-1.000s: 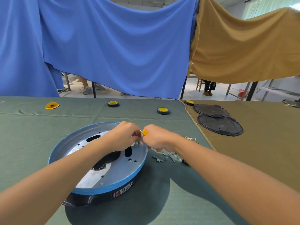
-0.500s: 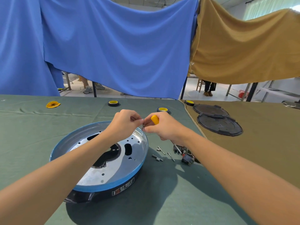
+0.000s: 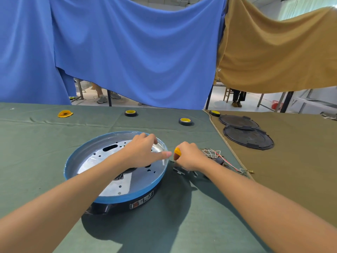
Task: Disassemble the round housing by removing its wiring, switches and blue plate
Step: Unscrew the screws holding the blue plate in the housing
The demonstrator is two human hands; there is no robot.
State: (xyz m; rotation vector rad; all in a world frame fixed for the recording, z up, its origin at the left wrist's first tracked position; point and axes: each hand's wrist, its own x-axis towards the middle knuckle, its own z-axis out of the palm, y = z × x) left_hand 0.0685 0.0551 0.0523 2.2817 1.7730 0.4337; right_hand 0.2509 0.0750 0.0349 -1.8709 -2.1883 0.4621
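Note:
The round black housing [image 3: 127,205] lies on the green cloth with its blue-rimmed metal plate [image 3: 116,197] on top. My left hand [image 3: 144,150] hovers over the plate's far right rim, fingers spread and thumb pointing right, holding nothing. My right hand [image 3: 189,156] grips a yellow-handled screwdriver [image 3: 177,152] just right of the rim, tip down at the cloth. A bundle of wiring and switches [image 3: 218,158] lies behind my right wrist. Small screws [image 3: 179,170] lie under that hand.
Two black tape rolls with yellow cores [image 3: 130,113] [image 3: 185,121] and a yellow piece [image 3: 65,113] sit at the back of the green cloth. Two black round covers [image 3: 248,138] lie on the brown cloth at right. Blue and tan curtains hang behind.
Both hands have dropped from above the plate and parted. My left hand has opened over the rim; my right hand has carried the screwdriver down to the cloth beside the housing.

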